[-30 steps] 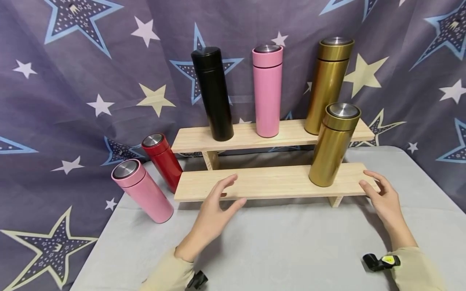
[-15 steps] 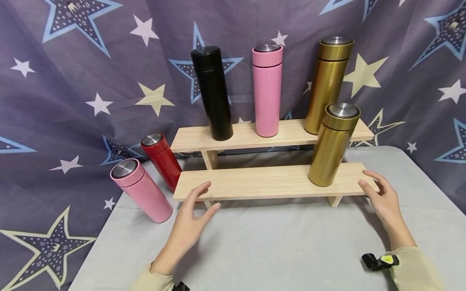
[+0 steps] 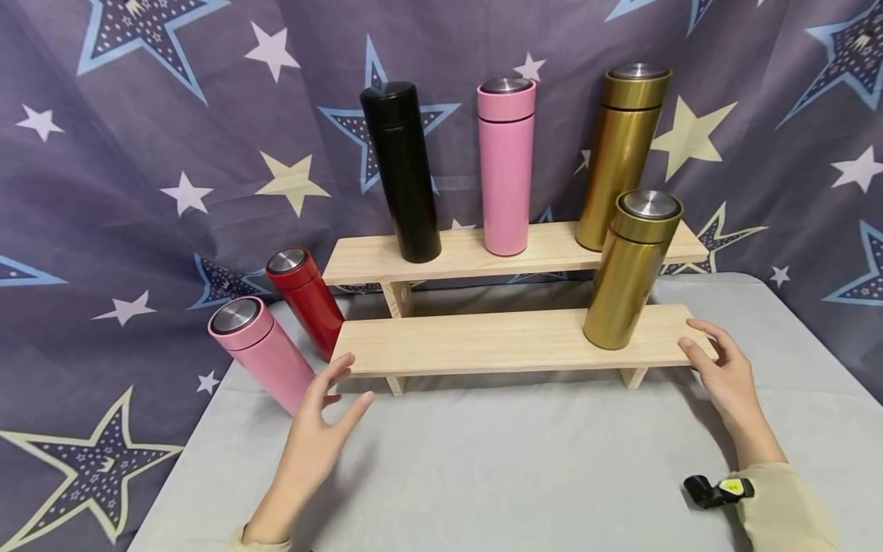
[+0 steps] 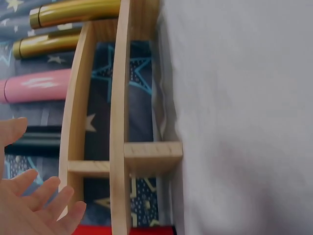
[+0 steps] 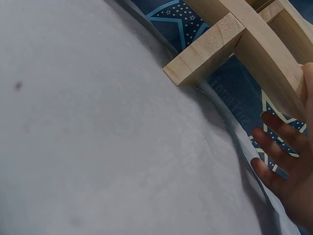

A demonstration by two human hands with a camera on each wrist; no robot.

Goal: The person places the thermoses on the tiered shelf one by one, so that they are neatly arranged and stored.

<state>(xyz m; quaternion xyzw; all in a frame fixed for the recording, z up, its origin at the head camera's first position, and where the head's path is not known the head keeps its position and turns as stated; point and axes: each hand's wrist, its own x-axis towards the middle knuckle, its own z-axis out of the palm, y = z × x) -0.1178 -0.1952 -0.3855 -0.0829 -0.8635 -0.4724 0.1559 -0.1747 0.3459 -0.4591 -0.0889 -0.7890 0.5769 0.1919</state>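
My left hand (image 3: 310, 437) has spread, loosely bent fingers and holds nothing. Its fingertips are by the left front corner of the lower shelf, and it partly covers the short pink thermos bottle (image 3: 265, 356). Behind that leans into view a short red thermos bottle (image 3: 306, 303). My right hand (image 3: 724, 383) rests at the right end of the wooden two-tier shelf (image 3: 469, 341); in the right wrist view the lower fingers are spread below the board. A short gold thermos bottle (image 3: 628, 280) stands on the lower tier, left of this hand.
On the upper tier stand a black bottle (image 3: 403, 176), a tall pink bottle (image 3: 507, 172) and a tall gold bottle (image 3: 621, 153). Grey cloth (image 3: 524, 460) covers the table. Behind hangs a star-patterned curtain (image 3: 228, 115).
My left hand has moved left along the front of the lower shelf, toward the short pink bottle. My right hand stays at the shelf's right end. The bottles stand as before.
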